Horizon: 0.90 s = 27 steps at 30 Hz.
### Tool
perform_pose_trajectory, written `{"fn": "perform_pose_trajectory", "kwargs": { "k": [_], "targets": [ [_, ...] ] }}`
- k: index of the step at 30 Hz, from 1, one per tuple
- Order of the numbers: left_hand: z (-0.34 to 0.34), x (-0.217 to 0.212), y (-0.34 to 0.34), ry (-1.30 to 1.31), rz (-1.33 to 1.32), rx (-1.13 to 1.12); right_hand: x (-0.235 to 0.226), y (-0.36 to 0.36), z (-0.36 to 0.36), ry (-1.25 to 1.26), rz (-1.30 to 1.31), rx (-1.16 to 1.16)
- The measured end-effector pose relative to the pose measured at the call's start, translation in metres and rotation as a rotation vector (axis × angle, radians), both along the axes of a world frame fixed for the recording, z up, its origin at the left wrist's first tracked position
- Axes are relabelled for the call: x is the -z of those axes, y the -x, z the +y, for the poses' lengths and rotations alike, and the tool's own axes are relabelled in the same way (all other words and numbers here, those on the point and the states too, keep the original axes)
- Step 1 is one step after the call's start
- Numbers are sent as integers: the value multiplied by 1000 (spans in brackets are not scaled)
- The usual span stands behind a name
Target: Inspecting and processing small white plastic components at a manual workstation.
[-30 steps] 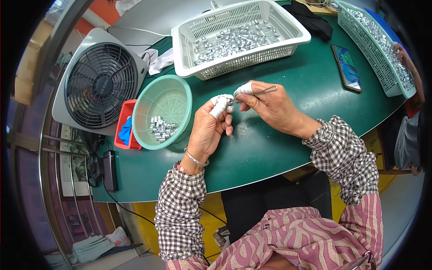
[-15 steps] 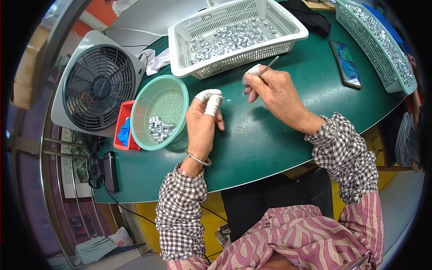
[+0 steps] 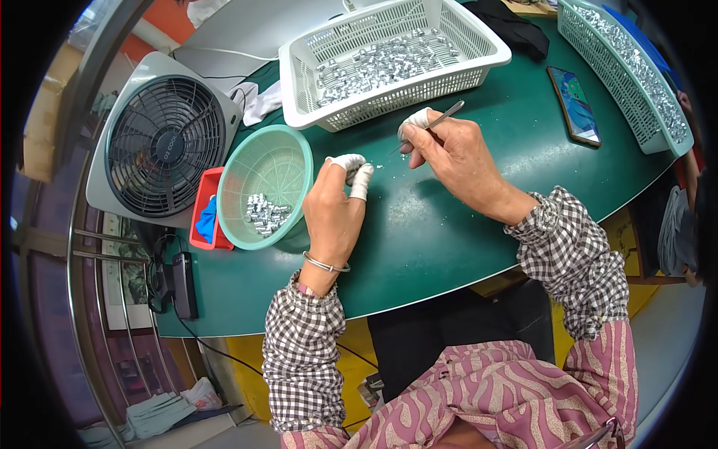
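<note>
My left hand (image 3: 333, 209), its thumb and forefinger wrapped in white tape, is closed in a pinch just right of the green round basket (image 3: 303, 176). Whatever sits between those fingertips is too small and hidden to make out. Small silvery metal parts (image 3: 267, 215) lie in the bottom of that basket. In my right hand (image 3: 465, 159), also taped on a finger, is a slim pointed metal tool (image 3: 449, 112), gripped like a pen. Its fine tip points down and left toward my left hand, apart from it.
Beyond my hands stands a white rectangular basket (image 3: 295, 118) of silvery parts. A pale green basket (image 3: 609, 81) with more parts is at far right, near a phone (image 3: 574, 105). A fan (image 3: 168, 146), red bin (image 3: 200, 238) and black power adapter (image 3: 184, 286) occupy the left side.
My left hand has turned and shifted slightly, its taped thumb now on the right side of the pinch. My right hand has moved a little left with the slim tool.
</note>
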State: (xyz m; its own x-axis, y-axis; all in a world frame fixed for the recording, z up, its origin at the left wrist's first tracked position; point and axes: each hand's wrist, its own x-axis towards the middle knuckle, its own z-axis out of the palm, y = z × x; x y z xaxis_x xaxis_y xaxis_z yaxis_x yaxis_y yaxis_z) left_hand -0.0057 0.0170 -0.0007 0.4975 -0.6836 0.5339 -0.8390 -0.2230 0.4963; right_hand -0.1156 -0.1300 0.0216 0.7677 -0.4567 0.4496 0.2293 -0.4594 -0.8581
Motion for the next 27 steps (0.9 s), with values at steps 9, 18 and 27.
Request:
{"fn": "perform_pose_trajectory", "kwargs": {
  "k": [9, 18, 27],
  "targets": [
    [-10, -5, 0, -62, 60, -31, 0, 0, 1, 31, -3, 17],
    [-67, -45, -40, 126, -311, -201, -1, 4, 9, 73, -8, 19],
    [-1, -55, -71, -45, -372, -284, -3, 8, 5, 69, -25, -12]
  ]
}}
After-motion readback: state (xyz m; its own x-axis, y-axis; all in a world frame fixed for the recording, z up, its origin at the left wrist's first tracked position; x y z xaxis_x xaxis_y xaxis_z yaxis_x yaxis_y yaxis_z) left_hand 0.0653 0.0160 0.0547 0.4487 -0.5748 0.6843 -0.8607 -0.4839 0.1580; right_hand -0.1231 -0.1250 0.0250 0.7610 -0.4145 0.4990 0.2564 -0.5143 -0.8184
